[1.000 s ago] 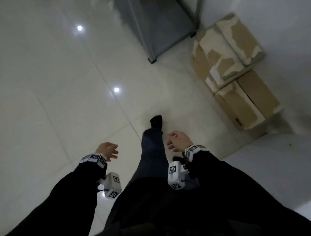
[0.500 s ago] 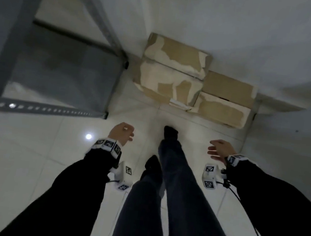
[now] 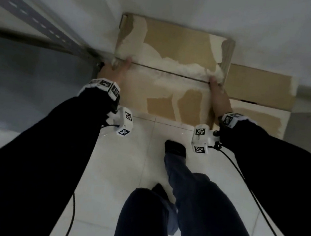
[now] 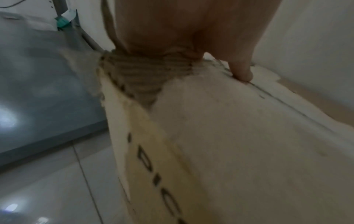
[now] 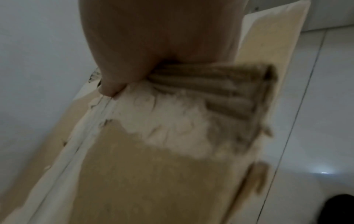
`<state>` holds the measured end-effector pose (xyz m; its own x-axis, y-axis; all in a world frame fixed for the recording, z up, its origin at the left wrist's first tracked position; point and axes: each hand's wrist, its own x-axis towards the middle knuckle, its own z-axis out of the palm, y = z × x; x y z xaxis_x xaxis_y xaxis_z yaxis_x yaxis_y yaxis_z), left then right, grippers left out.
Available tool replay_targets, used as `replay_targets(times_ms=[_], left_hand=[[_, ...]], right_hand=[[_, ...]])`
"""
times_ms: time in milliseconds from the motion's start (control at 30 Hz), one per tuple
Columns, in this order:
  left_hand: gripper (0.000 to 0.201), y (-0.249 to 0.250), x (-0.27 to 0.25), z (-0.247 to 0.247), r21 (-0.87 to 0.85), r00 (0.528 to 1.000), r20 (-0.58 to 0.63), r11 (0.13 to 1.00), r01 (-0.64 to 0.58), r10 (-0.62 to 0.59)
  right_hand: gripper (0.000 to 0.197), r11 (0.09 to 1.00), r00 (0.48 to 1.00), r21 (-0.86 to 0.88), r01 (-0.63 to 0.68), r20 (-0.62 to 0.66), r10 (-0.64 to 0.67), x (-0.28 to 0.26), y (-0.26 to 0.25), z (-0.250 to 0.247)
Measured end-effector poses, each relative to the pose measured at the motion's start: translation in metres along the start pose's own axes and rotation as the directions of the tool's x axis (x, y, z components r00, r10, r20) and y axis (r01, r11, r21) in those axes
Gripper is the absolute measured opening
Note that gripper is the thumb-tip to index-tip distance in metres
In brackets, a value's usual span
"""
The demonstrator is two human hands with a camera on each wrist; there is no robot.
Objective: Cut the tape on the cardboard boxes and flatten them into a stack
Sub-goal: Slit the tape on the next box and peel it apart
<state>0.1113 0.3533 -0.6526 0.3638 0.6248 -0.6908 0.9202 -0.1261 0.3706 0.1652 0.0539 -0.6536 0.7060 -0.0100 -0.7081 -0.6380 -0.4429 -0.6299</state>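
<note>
A worn cardboard box [image 3: 171,47] with torn white paper patches stands against the wall, its top seam running left to right. My left hand [image 3: 115,71] grips its left end, with the thumb [image 4: 241,72] hooked over the top at the seam. My right hand [image 3: 217,94] grips the right end the same way, thumb [image 5: 111,87] on the seam. In the wrist views the box [image 4: 239,136] [image 5: 153,174] shows bare corrugation at both corners under my palms. The other fingers are hidden behind the box ends. No cutter is visible.
A second cardboard box [image 3: 258,85] sits lower, just right of the held one. A grey metal shelf rack [image 3: 28,74] stands close on the left. White wall [image 3: 204,4] behind, glossy tile floor [image 3: 134,174] in front, with my legs [image 3: 190,190] on it.
I have stepped up to the boxes. Both hands, hanging free before, have reached forward and taken hold of the two ends of the top box.
</note>
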Motion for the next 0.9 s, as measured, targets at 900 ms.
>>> replay_targets(times_ms=[900], left_hand=[[0.059,0.054,-0.584,-0.152,0.088,0.765,-0.038,0.765,-0.638,0.643]], right_hand=[[0.044,0.874,0.966,0.425,0.234,-0.204,-0.159,-0.509,-0.031,-0.303]])
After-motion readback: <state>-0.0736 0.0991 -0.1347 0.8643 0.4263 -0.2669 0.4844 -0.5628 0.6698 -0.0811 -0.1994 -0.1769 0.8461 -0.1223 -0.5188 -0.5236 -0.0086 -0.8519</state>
